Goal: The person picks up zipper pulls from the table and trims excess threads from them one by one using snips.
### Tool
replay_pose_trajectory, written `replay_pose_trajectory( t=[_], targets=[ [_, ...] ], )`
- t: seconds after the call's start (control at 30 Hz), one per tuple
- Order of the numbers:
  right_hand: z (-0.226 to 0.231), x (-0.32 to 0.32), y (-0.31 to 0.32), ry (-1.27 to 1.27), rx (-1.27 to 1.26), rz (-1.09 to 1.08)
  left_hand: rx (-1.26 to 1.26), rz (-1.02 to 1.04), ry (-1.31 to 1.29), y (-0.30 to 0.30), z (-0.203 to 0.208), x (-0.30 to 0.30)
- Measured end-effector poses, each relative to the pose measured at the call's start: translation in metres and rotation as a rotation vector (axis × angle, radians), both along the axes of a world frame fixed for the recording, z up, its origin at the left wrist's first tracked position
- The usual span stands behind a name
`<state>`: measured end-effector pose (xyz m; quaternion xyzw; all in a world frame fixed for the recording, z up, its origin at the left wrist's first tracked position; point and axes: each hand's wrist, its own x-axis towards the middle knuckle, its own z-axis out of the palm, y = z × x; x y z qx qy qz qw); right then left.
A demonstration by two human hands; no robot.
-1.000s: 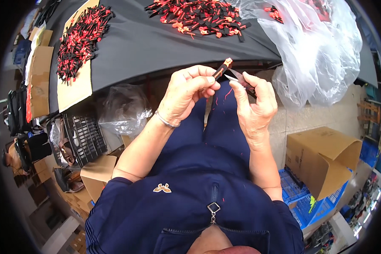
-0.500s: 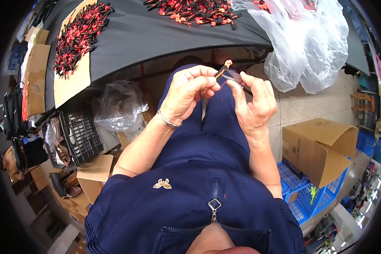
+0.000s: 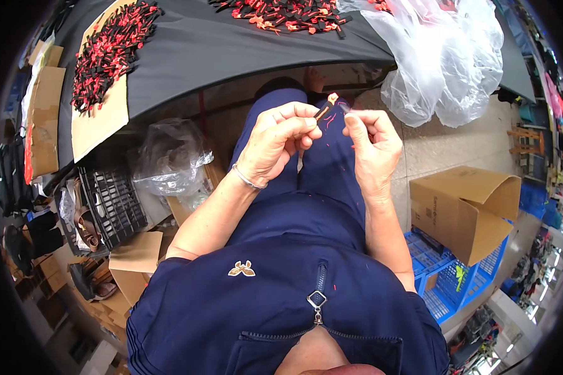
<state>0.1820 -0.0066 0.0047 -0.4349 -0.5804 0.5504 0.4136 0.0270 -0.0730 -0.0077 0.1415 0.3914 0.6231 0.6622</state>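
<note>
Over my lap, my left hand (image 3: 272, 140) pinches a small black strip with an orange-red tip (image 3: 333, 98), the tip pointing up and away from me. My right hand (image 3: 376, 147) is closed on a pair of small snips (image 3: 344, 107); only their blurred, dark tip shows past the fingers. The snips sit just right of the strip, with a narrow gap between them. Bits of red thread (image 3: 329, 123) lie on my dark blue trousers below. The handles of the snips are hidden in my right palm.
Ahead stands a black-covered table (image 3: 231, 56) with a pile of black-and-red pieces (image 3: 114, 59) on cardboard and another pile (image 3: 288, 14) beyond. A white plastic bag (image 3: 447, 62) hangs over its edge. Right are a cardboard box (image 3: 444, 209) and blue crate (image 3: 444, 297); left, a black crate (image 3: 112, 200).
My right hand has drawn the snips slightly away from the strip, and its fingers have closed up more. My left hand has hardly moved. The whole view has shifted a little.
</note>
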Motion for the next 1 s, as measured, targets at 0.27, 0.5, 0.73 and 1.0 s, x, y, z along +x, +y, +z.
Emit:
replay_pose_trajectory(
  t=[0.27, 0.5, 0.73, 1.0],
  targets=[
    [-0.004, -0.007, -0.002, 0.267, -0.442, 0.215, 0.067, 0.035, 0.350, -0.002, 0.003, 0.018],
    [-0.020, -0.009, 0.002, 0.095, -0.207, 0.169, 0.393, 0.189, 1.485, 0.000, -0.002, 0.016],
    [-0.030, -0.013, 0.003, 0.305, -0.142, 0.205, -0.070, 0.064, 0.494, 0.009, -0.008, 0.011],
    [-0.012, 0.012, -0.003, -0.067, -0.007, 0.221, -0.097, 0.109, 0.108, 0.013, -0.017, 0.003]
  ],
)
